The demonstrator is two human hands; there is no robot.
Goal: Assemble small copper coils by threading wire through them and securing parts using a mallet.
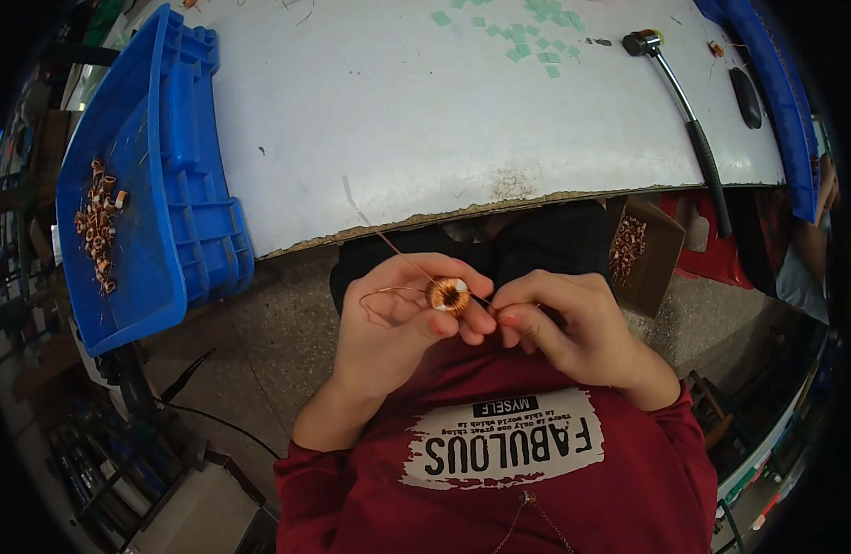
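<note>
White table (370, 102): top flat, near edge chipped and brown. Reference: hammer (688, 115), head on the far part of the top, black grip extending past the near edge. Left of hammer head: pale green squares (553, 71), scattered, some close together; dark bits (599, 42) between these and the head. Right of hammer: black oval object (746, 98); beyond it, small copper coil (716, 49). Left of hammer grip, by table edge: dark smudge (513, 181).

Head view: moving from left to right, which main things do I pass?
Left blue bin → left hand holding the copper-wound ring → right hand → hammer → black oval object → right blue bin.
</note>
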